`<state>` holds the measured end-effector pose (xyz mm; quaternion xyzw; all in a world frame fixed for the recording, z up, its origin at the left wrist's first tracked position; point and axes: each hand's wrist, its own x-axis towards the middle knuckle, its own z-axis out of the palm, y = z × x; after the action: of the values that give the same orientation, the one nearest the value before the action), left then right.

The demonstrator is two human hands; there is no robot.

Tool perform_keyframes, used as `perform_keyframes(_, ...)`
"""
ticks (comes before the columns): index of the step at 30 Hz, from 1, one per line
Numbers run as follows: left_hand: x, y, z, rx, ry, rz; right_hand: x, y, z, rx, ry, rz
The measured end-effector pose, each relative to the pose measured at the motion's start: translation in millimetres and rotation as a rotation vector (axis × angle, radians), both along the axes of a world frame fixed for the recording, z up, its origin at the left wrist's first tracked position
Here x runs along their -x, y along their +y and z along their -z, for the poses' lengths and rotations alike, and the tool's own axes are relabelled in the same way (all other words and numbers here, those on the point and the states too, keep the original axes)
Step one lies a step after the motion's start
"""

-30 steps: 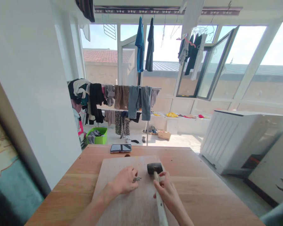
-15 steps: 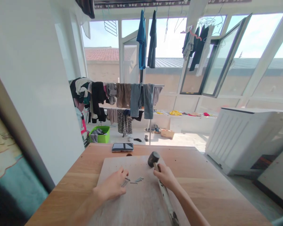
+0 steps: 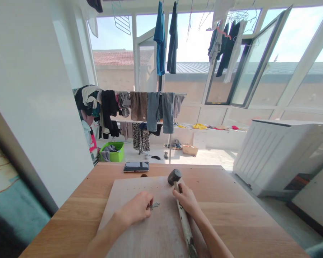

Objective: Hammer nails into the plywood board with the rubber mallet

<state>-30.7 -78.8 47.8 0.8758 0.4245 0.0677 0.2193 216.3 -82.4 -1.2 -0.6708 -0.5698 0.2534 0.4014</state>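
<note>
A pale wooden board lies on a light wooden table. My left hand rests on the board with its fingers curled, pinching small metal nails. My right hand is wrapped round the pale wooden handle of a hammer with a black head. The hammer lies along the board, head pointing away from me, just right of the nails.
A dark phone lies at the table's far edge. Beyond stand a drying rack hung with clothes, a green basket on the floor, a white cabinet at right, and a white wall at left.
My left hand has moved right and closed on the loose nails. My right hand and the hammer have shifted slightly, the handle's near end swinging a little left.
</note>
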Motion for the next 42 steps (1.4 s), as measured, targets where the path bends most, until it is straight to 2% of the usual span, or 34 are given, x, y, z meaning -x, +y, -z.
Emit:
perform_keyframes(7, -39.6, -0.8, -0.4, -0.053, -0.029, 0.131, 1.5, -3.7, -0.6, 0.025, 0.166, -0.04)
perform_keyframes(11, -49.8, 3.4, 1.9, -0.043, -0.042, 0.166, 0.5, -3.4, -1.8, 0.009, 0.195, -0.027)
perform_keyframes(13, -51.6, 12.1, 5.4, -0.005, -0.115, 0.156, 0.1, -3.2, -3.1, 0.009, 0.209, -0.019)
perform_keyframes(16, -55.8, 32.6, 12.5, 0.035, -0.302, 0.081, 0.3, -4.2, -5.4, 0.013, 0.237, -0.008)
perform_keyframes(20, -72.5, 58.4, 22.3, 0.071, -0.599, -0.135, 0.7, -7.1, -8.5, -0.025, 0.257, 0.023)
perform_keyframes(22, -84.1, 65.2, 27.3, 0.091, -0.68, -0.203, 0.3, -7.9, -9.2, -0.042, 0.264, 0.042)
perform_keyframes(27, -102.3, 65.8, 39.8, 0.035, -0.7, -0.258, -1.5, -6.1, -7.0, -0.049, 0.29, 0.078)
perform_keyframes(29, -102.7, 63.4, 43.0, 0.003, -0.688, -0.246, -1.6, -5.1, -5.2, -0.045, 0.321, 0.087)
perform_keyframes(33, -100.0, 61.0, 44.5, 0.005, -0.652, -0.137, -1.2, -4.3, -1.3, -0.019, 0.421, 0.09)
perform_keyframes(42, -100.2, 63.0, 47.8, 0.033, -0.673, -0.159, -1.7, -8.4, -2.1, -0.065, 0.586, 0.063)
